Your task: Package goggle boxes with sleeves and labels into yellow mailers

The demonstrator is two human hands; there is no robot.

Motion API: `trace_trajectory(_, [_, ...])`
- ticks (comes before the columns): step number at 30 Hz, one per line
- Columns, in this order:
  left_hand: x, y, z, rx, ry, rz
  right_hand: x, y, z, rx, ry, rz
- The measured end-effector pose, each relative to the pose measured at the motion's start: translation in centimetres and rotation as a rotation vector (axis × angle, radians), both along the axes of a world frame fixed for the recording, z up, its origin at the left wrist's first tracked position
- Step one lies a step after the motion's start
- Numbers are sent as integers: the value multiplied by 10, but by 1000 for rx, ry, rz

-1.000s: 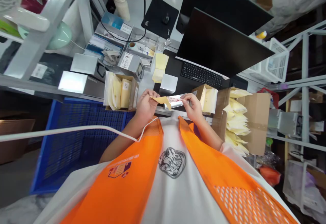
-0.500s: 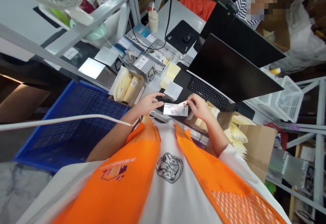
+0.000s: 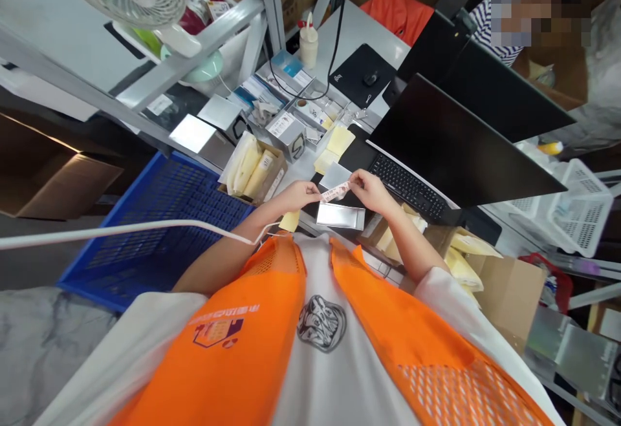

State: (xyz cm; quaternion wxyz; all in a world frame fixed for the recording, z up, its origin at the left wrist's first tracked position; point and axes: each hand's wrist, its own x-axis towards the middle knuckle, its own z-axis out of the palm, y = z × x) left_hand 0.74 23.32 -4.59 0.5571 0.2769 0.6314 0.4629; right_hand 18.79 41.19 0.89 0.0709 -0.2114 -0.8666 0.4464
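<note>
I see my left hand (image 3: 297,194) and right hand (image 3: 369,191) pinching one small paper strip (image 3: 334,191) between them, fingers nearly shut, silver box (image 3: 340,216) just below, keyboard (image 3: 409,187) near

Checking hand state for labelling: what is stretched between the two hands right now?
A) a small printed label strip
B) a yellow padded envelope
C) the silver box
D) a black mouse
A: the left hand and right hand each pinch one end of the small printed label strip, held above the silver box, which lies on the desk edge below, touched by neither hand.
</note>
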Motion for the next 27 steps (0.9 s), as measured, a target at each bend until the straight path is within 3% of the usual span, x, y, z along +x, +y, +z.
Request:
trace_trajectory(6, [-2, 29, -22, -142, -35, 189, -51, 30, -47, -137, -211, -265])
trace_trajectory(10, [9, 39, -37, -135, -36, 283, -73, 47, -68, -163, -383, -293])
trace_trajectory(21, [22, 43, -67, -105, -106, 347, -91, 63, -90, -88, -401, -185])
trace_trajectory(27, [23, 44, -77, -70, -86, 361, -94, 63, -91, -12, -423, -193])
